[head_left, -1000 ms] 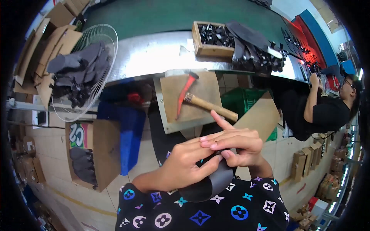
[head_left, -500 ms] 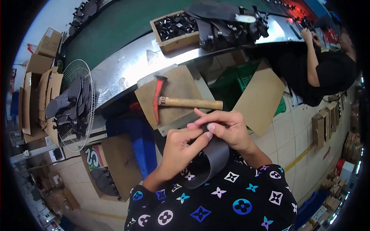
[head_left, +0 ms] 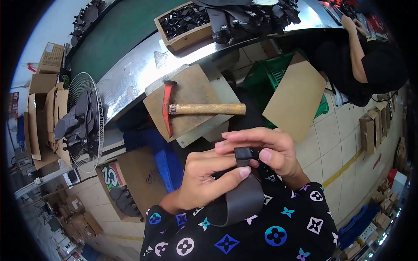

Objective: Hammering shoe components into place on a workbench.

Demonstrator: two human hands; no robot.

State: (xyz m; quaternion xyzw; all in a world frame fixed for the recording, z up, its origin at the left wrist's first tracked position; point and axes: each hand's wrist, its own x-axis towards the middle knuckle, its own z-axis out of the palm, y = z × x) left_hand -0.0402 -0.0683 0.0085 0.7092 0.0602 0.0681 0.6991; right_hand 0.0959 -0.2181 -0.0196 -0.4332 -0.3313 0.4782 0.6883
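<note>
Right hand now half-spread, its thumb lifted clear; blocky black end piece thereby exposed. Dark strap held above the lap, its end pinched by left hand; support apparently left to that hand.

Bright glare across metal tabletop
</note>
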